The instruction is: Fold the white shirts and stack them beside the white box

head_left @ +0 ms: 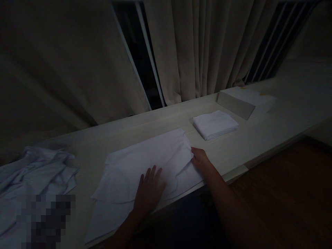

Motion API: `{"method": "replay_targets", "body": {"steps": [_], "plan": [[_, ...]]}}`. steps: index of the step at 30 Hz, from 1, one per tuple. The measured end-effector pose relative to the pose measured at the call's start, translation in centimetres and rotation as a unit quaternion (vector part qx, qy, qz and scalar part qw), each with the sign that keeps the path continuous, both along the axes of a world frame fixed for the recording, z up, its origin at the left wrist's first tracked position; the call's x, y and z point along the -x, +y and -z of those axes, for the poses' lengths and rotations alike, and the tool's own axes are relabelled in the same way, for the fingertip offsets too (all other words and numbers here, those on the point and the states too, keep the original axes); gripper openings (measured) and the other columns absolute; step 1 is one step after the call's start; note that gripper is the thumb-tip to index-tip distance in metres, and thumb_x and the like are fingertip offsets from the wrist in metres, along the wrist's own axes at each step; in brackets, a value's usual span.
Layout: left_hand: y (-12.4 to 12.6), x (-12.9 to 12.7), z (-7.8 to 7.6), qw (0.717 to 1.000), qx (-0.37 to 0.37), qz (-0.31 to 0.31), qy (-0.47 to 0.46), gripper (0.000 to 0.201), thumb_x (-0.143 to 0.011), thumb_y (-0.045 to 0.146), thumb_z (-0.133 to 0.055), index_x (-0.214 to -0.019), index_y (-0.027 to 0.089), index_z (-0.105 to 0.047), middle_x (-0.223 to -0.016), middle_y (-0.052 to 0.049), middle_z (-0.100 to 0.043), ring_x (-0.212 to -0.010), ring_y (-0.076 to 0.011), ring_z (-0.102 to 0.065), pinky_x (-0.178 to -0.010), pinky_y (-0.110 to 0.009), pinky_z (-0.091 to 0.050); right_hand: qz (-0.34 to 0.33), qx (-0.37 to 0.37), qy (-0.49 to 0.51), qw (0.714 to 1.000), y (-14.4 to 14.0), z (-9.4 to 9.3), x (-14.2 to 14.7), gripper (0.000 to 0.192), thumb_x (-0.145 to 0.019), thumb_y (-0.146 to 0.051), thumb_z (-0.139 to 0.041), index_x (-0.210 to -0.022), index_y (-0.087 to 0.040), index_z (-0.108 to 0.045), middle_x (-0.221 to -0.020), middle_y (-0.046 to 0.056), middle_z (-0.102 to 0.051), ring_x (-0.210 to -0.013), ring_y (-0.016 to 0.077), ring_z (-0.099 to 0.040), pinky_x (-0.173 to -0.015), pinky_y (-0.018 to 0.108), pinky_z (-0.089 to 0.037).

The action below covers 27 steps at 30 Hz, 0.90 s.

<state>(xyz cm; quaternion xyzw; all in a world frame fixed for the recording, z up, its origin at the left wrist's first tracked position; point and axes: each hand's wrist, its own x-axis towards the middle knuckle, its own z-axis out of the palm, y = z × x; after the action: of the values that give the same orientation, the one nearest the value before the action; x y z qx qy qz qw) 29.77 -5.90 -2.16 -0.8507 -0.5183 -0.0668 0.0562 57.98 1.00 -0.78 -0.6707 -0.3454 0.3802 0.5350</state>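
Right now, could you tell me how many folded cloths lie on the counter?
2: one half-folded under both hands, one small square to its right. The crumpled pile at left may hide more.

We are in a dim bedroom or hotel-like room: long beige curtains [197, 48] hang over a dark window [140, 52], a pale wooden bench [160, 121] runs beneath, dark wood floor [285, 186] beside it, white laundry [33, 173] heaped nearby.

White cloth [145, 162], partly folded, lying flat on counter's near edge; wrinkled, probably a towel, lighting dim.
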Motion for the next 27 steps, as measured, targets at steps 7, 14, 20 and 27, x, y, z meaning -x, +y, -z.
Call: {"method": "replay_targets", "body": {"steps": [7,14,20,27], "plan": [[0.1,0.0,0.2,1.0,-0.003,-0.002,0.009,0.06,-0.096,0.053,-0.034,-0.151,0.029,-0.03,-0.161,-0.006,-0.024,-0.147,-0.0308,-0.022,-0.116,-0.057,-0.024,0.037,0.063,-0.212,0.975,-1.5,-0.2,-1.4,0.018,-0.08,-0.022,-0.061,-0.094,-0.013,-0.069,-0.106,0.021,-0.066,-0.105,0.0312,-0.061,-0.091,0.039,-0.043],[0.0,0.0,0.0,1.0,0.0,-0.001,0.002,0.06,-0.095,0.054,-0.034,-0.15,0.029,-0.031,-0.161,-0.006,-0.024,-0.147,-0.0308,-0.022,-0.116,-0.057,-0.025,0.021,-0.01,-0.466,0.885,-1.7,-0.8,-1.6,0.035,-0.095,-0.025,-0.042,-0.116,-0.008,-0.065,-0.111,0.021,-0.065,-0.112,0.0299,-0.056,-0.1,0.041,-0.04],[0.0,-0.1,-0.1,1.0,-0.004,0.001,0.004,0.06,-0.096,0.053,-0.035,-0.15,0.029,-0.031,-0.161,-0.007,-0.024,-0.147,-0.0313,-0.023,-0.115,-0.057,-0.025,-0.137,-0.118,-0.546,0.818,-1.6,-0.5,1.6,0.058,-0.1,-0.043,-0.035,-0.149,-0.012,-0.036,-0.157,0.014,-0.03,-0.148,0.0276,-0.018,-0.118,0.048,-0.016],[0.0,-0.1,0.0,1.0,-0.013,0.007,0.006,0.06,-0.096,0.052,-0.035,-0.151,0.029,-0.029,-0.161,-0.007,-0.025,-0.147,-0.0315,-0.023,-0.115,-0.058,-0.025,-0.186,-0.002,-0.512,0.839,-1.4,2.9,2.6,0.073,-0.098,-0.054,-0.035,-0.15,-0.003,-0.031,-0.158,0.02,-0.023,-0.149,0.0312,-0.012,-0.12,0.048,-0.008]]}}
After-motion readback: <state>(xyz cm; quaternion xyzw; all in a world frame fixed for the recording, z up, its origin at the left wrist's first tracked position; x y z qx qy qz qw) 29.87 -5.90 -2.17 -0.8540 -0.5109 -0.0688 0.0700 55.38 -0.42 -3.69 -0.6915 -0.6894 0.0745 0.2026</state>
